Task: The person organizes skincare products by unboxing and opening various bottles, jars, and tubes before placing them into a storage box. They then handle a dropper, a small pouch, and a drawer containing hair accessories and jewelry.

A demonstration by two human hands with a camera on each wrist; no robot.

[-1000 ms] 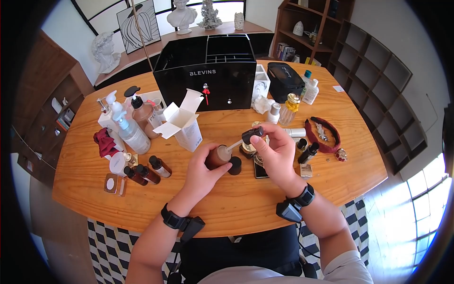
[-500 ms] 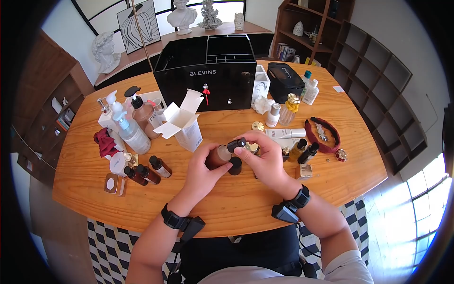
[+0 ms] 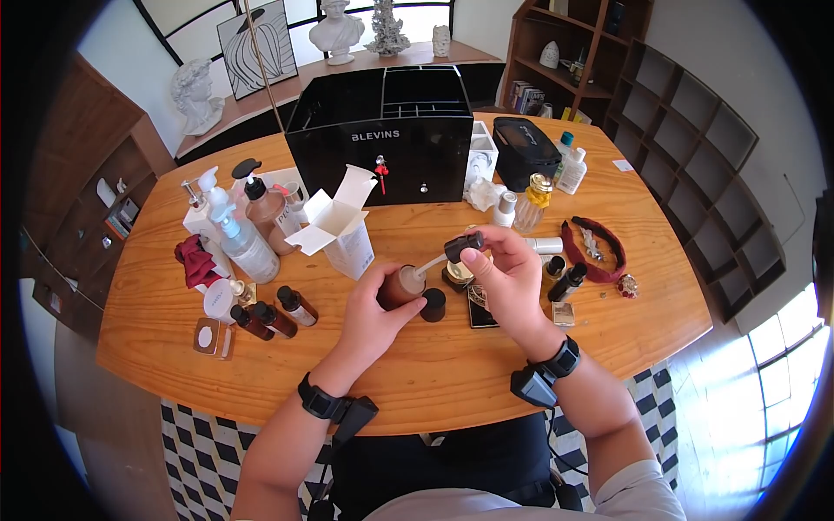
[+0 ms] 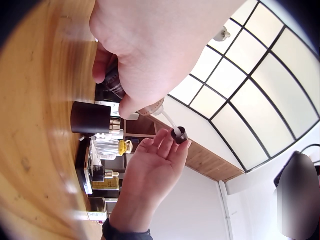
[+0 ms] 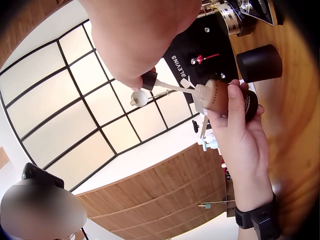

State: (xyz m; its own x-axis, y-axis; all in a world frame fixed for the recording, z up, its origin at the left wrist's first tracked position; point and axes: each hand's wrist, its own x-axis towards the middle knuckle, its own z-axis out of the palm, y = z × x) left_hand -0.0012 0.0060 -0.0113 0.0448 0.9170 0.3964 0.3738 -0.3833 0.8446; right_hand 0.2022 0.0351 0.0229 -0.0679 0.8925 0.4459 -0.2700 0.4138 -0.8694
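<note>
A brown cosmetic bottle (image 3: 398, 291) with an uncapped neck is gripped by my left hand (image 3: 363, 319), thumb on its near side. My right hand (image 3: 514, 286) pinches a dark pump top (image 3: 463, 247) between thumb and fingers, up and to the right of the bottle. From that top a pale, coated tube (image 5: 172, 86) slants down to the bottle mouth, its tip right at the neck in the right wrist view. A loose black cap (image 3: 433, 306) stands on the table close by my left thumb. My palm and fingers hide part of the bottle.
An opened white carton (image 3: 339, 234) stands behind my left hand, before a black BLEVINS box (image 3: 378, 156). Small dark bottles (image 3: 274, 319) and pump bottles (image 3: 248, 247) are on the left. A red headband (image 3: 608, 247), a perfume bottle (image 3: 532, 204) and more cosmetics lie right.
Half a second ago my right hand had lowered the pump top down to the bottle mouth. It has since lifted up and right, exposing the tube again. My left hand and bottle have hardly moved.
</note>
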